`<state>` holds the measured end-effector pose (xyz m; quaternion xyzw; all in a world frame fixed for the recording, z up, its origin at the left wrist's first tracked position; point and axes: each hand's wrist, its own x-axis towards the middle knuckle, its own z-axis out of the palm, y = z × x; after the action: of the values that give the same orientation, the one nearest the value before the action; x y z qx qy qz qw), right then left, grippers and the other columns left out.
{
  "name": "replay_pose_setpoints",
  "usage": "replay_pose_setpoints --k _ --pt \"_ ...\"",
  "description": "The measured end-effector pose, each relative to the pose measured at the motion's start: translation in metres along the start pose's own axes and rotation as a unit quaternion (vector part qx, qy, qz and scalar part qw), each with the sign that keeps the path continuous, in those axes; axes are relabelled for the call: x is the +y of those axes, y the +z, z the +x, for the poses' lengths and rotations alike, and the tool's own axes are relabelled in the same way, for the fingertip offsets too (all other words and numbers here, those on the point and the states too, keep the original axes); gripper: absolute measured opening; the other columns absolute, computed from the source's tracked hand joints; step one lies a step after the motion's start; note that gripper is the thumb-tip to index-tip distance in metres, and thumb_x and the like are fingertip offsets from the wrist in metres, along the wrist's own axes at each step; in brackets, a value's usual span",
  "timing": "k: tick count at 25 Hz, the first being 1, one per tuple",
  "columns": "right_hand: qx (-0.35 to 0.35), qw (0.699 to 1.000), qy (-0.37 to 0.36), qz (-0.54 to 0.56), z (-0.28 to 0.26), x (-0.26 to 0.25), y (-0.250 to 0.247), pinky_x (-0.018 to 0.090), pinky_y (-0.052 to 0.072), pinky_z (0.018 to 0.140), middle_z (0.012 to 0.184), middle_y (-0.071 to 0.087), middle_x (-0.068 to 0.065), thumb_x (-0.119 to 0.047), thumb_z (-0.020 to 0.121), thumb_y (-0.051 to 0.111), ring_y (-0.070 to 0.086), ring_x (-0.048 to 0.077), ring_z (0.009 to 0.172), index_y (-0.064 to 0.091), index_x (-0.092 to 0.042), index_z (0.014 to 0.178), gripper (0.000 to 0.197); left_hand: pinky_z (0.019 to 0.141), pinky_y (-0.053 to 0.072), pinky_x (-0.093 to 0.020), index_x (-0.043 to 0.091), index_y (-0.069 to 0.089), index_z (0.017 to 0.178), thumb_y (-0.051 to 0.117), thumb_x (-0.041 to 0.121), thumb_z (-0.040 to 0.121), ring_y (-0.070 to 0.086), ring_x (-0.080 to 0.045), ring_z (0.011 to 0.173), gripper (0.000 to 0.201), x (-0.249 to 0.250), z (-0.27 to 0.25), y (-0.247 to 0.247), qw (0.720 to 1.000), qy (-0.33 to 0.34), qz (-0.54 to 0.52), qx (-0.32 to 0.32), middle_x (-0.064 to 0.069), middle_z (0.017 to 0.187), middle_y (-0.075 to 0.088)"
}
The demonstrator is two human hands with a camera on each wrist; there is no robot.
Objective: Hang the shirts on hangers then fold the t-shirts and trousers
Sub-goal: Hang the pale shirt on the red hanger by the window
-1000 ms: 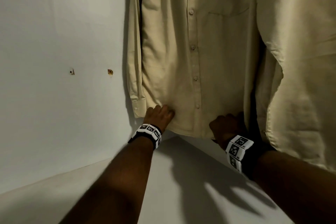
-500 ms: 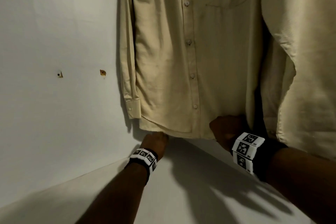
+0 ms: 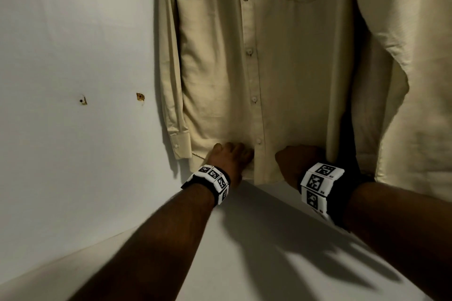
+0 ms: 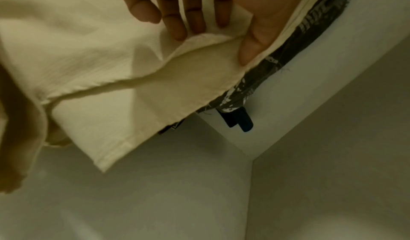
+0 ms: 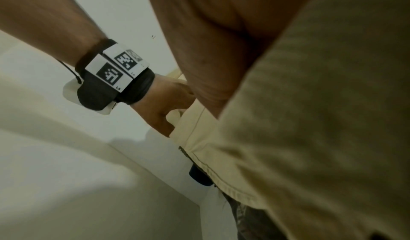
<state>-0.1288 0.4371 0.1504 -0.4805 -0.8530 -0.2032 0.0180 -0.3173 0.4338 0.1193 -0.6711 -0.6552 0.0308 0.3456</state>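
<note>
White plaster wall (image 3: 73,32), marked by two small rusty holes, backs the work, with a pale floor below. Against it hangs the cream long-sleeved button-up cotton shirt (image 3: 220,68), placket buttoned down to the hem, chest pocket flat, cuffed sleeve hanging straight at its side. A second cream garment (image 3: 415,80) hangs just beside it.

Your left hand (image 3: 230,159) pinches the shirt's hem between thumb and fingers (image 4: 177,21). Your right hand (image 3: 297,162) is at the hem across the placket; whether its grip is closed on cloth cannot be told.

Judged step: dressing the hung shirt. Pull both hem corners down evenly and lightly, keeping the placket plumb; a hard or lopsided tug could drag the shoulders askew.
</note>
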Motion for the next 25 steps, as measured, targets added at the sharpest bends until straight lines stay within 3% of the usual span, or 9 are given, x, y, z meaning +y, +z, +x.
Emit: replay_pose_setpoints --k 2,4,6,8,11,13,18,21,25 --pt "-0.001 1.000 0.005 -0.001 -0.001 0.001 -0.001 0.043 0.046 0.093 0.127 0.056 0.004 -0.018 0.100 0.043 0.056 0.025 0.117 0.055 -0.018 0.122 0.025 0.059 0.044 -0.031 0.025 0.068 0.094 0.083 0.034 0.042 0.059 -0.025 0.071 0.055 0.000 0.002 0.006 1.000 0.006 0.010 -0.017 0.000 0.088 0.062" --pt "-0.005 1.000 0.011 0.000 0.000 0.001 0.001 0.043 0.046 0.092 0.127 0.056 0.003 -0.017 0.100 0.043 0.057 0.024 0.116 0.055 -0.018 0.122 0.025 0.051 0.044 -0.027 0.022 0.068 0.063 0.084 0.021 0.035 0.058 -0.023 0.058 0.033 -0.004 0.011 0.009 1.000 0.009 0.009 -0.021 0.001 0.069 0.061" --pt "0.008 1.000 0.011 0.000 0.001 0.001 0.002 0.042 0.047 0.090 0.125 0.058 0.003 -0.017 0.100 0.043 0.058 0.024 0.114 0.056 -0.019 0.120 0.024 0.048 0.044 -0.026 0.017 0.064 0.054 0.084 0.013 0.032 0.059 -0.024 0.054 0.030 -0.013 0.019 0.015 1.000 0.006 -0.023 -0.013 -0.002 0.062 0.060" --pt "0.009 1.000 0.009 -0.004 0.001 0.000 0.003 0.042 0.047 0.090 0.125 0.057 0.003 -0.018 0.100 0.042 0.058 0.023 0.114 0.056 -0.019 0.120 0.025 0.050 0.047 -0.032 0.007 0.066 0.070 0.079 0.002 0.048 0.062 -0.032 0.060 0.027 -0.018 0.008 0.004 0.997 0.017 -0.078 0.001 -0.012 0.067 0.062" --pt "0.024 1.000 0.004 0.000 -0.003 -0.003 0.004 0.039 0.047 0.088 0.124 0.058 0.004 -0.018 0.100 0.041 0.058 0.023 0.113 0.056 -0.017 0.121 0.025 0.080 0.047 -0.041 0.001 0.049 0.125 0.047 0.003 0.090 0.058 -0.038 0.101 0.035 -0.010 0.000 -0.004 0.983 -0.017 -0.167 -0.077 -0.024 0.113 0.057" --pt "0.042 0.999 -0.006 -0.005 -0.005 -0.004 -0.002 0.037 0.048 0.086 0.122 0.060 0.004 -0.016 0.099 0.041 0.059 0.024 0.111 0.059 -0.017 0.118 0.026 0.096 0.037 -0.036 0.002 0.037 0.138 0.036 0.008 0.099 0.048 -0.034 0.122 0.040 0.009 -0.009 -0.021 0.967 -0.033 -0.185 -0.170 -0.021 0.136 0.046" --pt "0.018 1.000 -0.008 0.010 -0.020 0.002 -0.021 0.039 0.047 0.089 0.125 0.057 0.004 -0.015 0.098 0.041 0.056 0.025 0.115 0.058 -0.017 0.119 0.027 0.109 0.026 -0.040 0.016 0.008 0.152 0.042 0.008 0.099 0.026 -0.028 0.139 0.063 0.048 -0.026 -0.049 0.961 -0.062 -0.118 -0.241 -0.007 0.157 0.012" --pt "0.031 0.999 -0.023 0.005 -0.041 0.008 -0.012 0.038 0.044 0.094 0.127 0.056 0.005 -0.012 0.099 0.038 0.055 0.027 0.116 0.057 -0.015 0.120 0.029 0.110 0.031 -0.035 0.011 0.034 0.144 0.052 0.008 0.094 0.038 -0.026 0.135 0.053 0.026 -0.020 -0.035 0.965 -0.020 -0.119 -0.235 -0.010 0.151 0.033" --pt "0.042 0.998 -0.056 -0.003 -0.064 0.019 -0.007 0.035 0.043 0.093 0.127 0.057 0.008 -0.006 0.098 0.036 0.056 0.029 0.115 0.058 -0.012 0.120 0.031 0.101 0.042 -0.035 0.016 0.051 0.125 0.045 0.008 0.091 0.053 -0.029 0.120 0.036 -0.008 -0.038 -0.021 0.965 -0.086 -0.137 -0.204 -0.012 0.134 0.052"
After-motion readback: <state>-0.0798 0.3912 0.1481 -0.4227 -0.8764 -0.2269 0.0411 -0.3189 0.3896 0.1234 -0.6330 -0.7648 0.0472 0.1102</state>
